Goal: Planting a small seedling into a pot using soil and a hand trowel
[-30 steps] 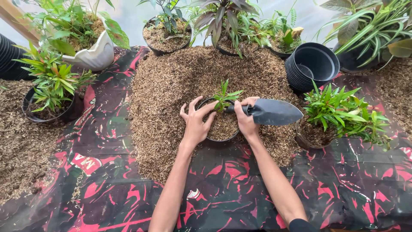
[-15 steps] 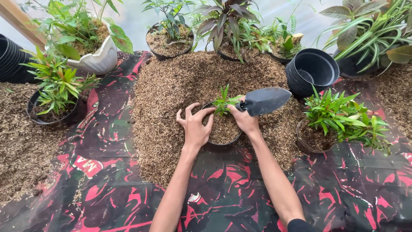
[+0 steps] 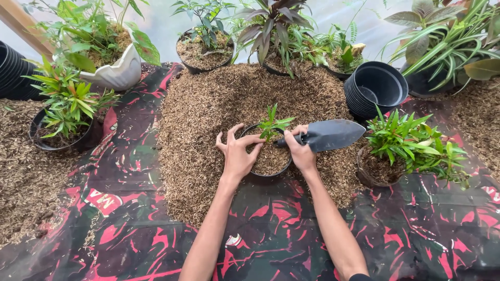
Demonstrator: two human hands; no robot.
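A small black pot (image 3: 271, 174) filled with brown husk holds a little green seedling (image 3: 273, 125) and stands in the middle of a big husk pile (image 3: 208, 109). My left hand (image 3: 237, 153) rests on the pot's left rim with fingers spread, the fingertips on the filling. My right hand (image 3: 301, 151) sits at the pot's right rim and grips the handle of a dark grey trowel (image 3: 330, 134), whose blade points right, level above the pile.
A stack of empty black pots (image 3: 377, 91) stands at the back right, another (image 3: 13, 73) at the far left. Potted green plants (image 3: 411, 145), (image 3: 65, 112) flank the pile; more pots line the back. A black and red sheet (image 3: 135, 229) covers the ground.
The view has shifted slightly. My left hand has settled flatter on the pot's rim and my right hand has tilted the trowel blade lower, closer to level.
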